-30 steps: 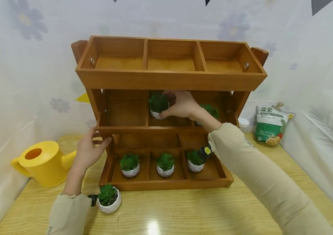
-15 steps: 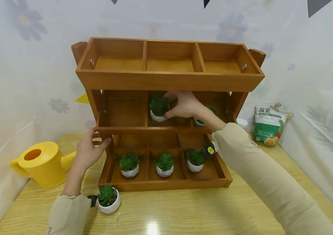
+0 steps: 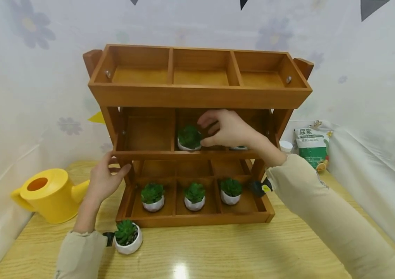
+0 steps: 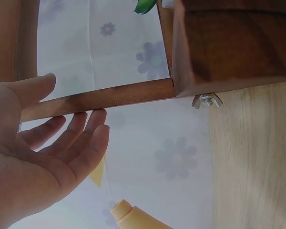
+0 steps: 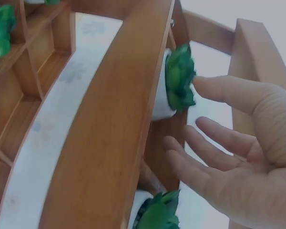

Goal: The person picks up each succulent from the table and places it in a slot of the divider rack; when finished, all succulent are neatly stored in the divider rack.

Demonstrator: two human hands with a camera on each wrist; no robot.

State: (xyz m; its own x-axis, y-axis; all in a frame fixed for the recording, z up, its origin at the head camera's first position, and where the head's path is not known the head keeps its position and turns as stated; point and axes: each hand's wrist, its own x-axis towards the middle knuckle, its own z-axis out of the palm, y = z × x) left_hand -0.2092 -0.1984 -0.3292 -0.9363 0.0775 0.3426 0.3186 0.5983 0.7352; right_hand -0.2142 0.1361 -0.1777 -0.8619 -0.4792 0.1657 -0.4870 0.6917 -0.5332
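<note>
My right hand hovers with loosely spread fingers just right of a potted succulent in the middle compartment of the wooden shelf's second tier. In the right wrist view, the thumb tip is very near the green leaves; whether it touches cannot be told. My left hand holds the shelf's left side; the left wrist view has the thumb and fingertips on opposite sides of a wooden bar. Partly behind my right hand, another succulent pot sits in the second tier's right compartment.
Several potted succulents stand in the bottom tier, including a middle one. Another succulent sits on the table by my left wrist. A yellow watering can is at left; a green-and-white bag and white-lidded container are at right.
The succulent has been lowered into the second tier's middle compartment, and my right hand has let go and drawn back to the right. My left hand stays at the shelf.
</note>
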